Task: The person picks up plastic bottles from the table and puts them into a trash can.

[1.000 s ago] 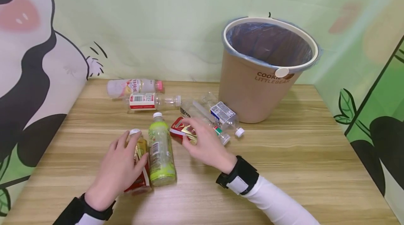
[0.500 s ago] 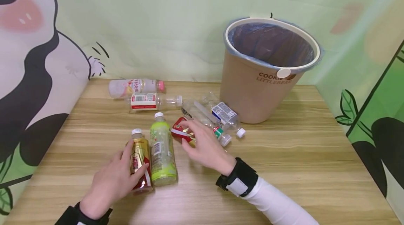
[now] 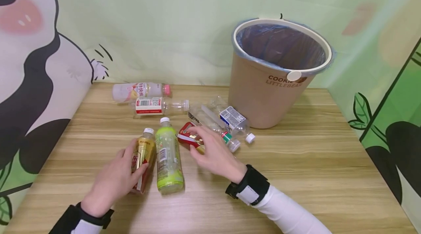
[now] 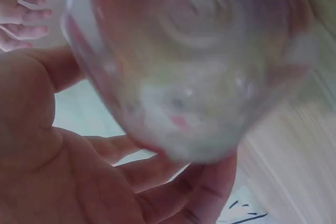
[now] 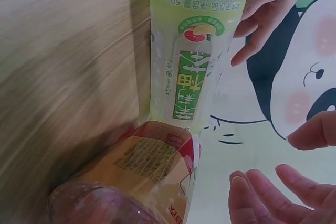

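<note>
Your left hand is gripping the gold-red bottle, thumb and fingers curling round it, just left of the green bottle. Your right hand is hovering beside the second red bottle, its grip wide and holding nothing; that bottle is lying on the table, right of the green one.

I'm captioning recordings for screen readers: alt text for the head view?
Left hand grips a gold bottle beside a green bottle; right hand hovers at a red bottle. Behind are more bottles and a lined bin.
</note>
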The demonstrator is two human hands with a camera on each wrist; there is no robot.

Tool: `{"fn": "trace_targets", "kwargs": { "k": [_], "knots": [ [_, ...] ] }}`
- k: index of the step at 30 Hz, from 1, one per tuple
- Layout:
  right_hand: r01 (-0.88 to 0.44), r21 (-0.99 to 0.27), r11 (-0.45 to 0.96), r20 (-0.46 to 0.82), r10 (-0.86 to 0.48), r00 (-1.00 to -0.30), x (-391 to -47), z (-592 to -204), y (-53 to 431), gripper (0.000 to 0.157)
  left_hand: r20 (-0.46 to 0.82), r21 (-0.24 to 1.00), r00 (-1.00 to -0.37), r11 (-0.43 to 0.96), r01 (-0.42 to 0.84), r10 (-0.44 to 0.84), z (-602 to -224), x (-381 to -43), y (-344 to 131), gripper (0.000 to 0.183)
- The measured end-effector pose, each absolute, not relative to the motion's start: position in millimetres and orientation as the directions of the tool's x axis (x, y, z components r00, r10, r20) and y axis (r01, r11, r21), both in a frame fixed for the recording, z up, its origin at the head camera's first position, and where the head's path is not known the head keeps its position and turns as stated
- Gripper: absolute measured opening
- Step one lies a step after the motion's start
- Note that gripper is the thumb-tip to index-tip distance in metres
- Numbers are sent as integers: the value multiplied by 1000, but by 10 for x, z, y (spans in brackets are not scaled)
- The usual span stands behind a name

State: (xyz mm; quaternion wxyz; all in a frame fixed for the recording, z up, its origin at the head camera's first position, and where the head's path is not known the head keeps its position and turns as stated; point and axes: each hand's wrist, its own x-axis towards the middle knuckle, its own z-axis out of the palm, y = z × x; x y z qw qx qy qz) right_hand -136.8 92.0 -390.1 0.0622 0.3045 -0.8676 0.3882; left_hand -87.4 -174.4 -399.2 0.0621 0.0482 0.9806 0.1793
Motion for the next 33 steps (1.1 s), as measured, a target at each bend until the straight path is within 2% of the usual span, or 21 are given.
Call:
{"fn": "trace_targets", "kwargs": {
  "k": [10, 25, 33],
  "knots": [
    [-568, -645, 511, 334, -480, -811, -1364, -3903, 935, 43, -15, 327, -992, 938, 111, 123, -4035, -983, -1843, 73],
    [-574, -641, 510, 339, -483, -808, -1365, -3919, 960, 42, -30, 300, -992, 948, 107, 122, -4145, -987, -1848, 99],
    [-568, -636, 523, 341, -470, -814, -1365, -3940, 987, 43, -44, 319, -993, 944, 87, 106, -4180, -997, -1843, 97]
  ]
}}
